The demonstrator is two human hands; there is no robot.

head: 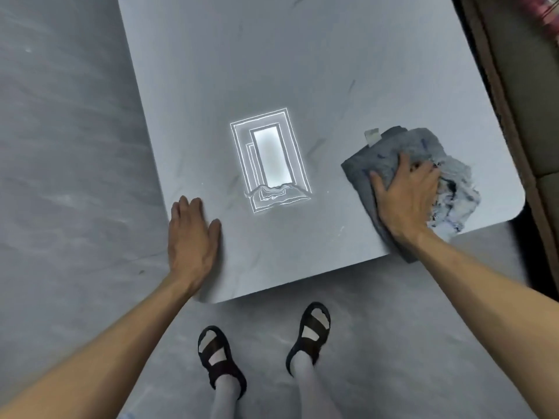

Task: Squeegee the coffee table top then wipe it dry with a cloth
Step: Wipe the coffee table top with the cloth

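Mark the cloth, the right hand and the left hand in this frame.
cloth [363, 173]: head view, on its plain grey folded part.
right hand [403, 198]: head view, back of the hand, pressed on the cloth.
left hand [192, 237]: head view, back of the hand, flat on the table.

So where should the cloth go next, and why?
Probably slide it leftwards across the table towards the middle. The right hand presses the cloth flat at the near right corner, and wavy lines in the light's reflection hint at water there. The left hand rests flat near the left edge.
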